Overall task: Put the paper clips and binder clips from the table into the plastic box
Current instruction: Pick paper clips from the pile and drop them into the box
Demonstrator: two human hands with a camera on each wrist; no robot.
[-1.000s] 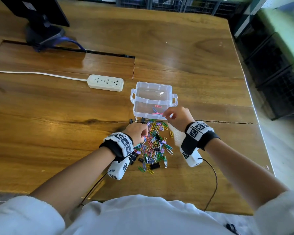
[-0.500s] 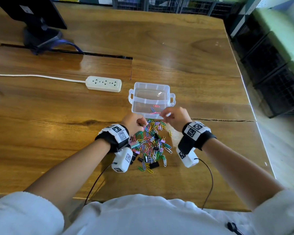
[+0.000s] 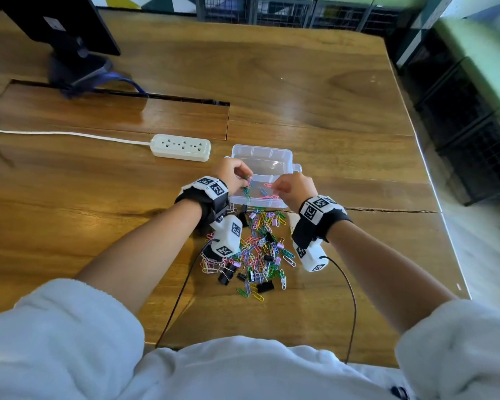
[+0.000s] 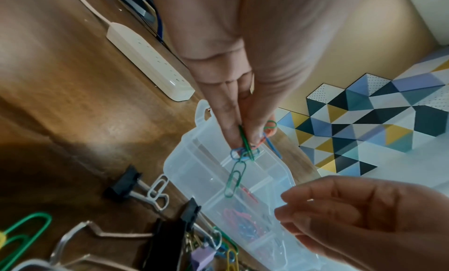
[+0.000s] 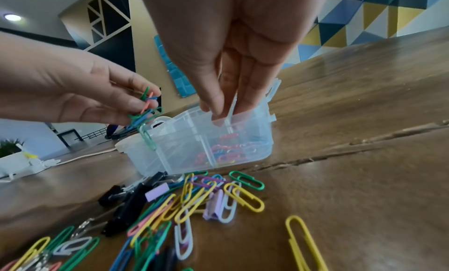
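Note:
A clear plastic box [image 3: 261, 148] stands open on the wooden table, with a few pink and blue paper clips inside. My left hand [image 3: 244, 180] hovers over its near left corner and pinches a small bunch of green, blue and pink paper clips [image 4: 244, 150]; one green clip [image 4: 234, 179] dangles from the bunch. My right hand [image 5: 226, 113] is over the box's near right part, thumb and fingers pinching a pale paper clip [image 5: 232, 106]. The pile of coloured paper clips [image 3: 260, 246] and black binder clips [image 3: 264, 286] lies just in front of the box [image 5: 145, 159].
A white power strip [image 3: 181, 147] lies left of the box, its cord running left. A monitor stand [image 3: 75, 67] sits at the back left behind a cable slot. The table's right edge [image 3: 433, 197] is near. Black binder clips [image 4: 121, 186] lie against the box's near side.
My left hand has lifted from the pile with a bunch of clips and moved forward over the box's left corner. The right hand has stayed at the box's near edge.

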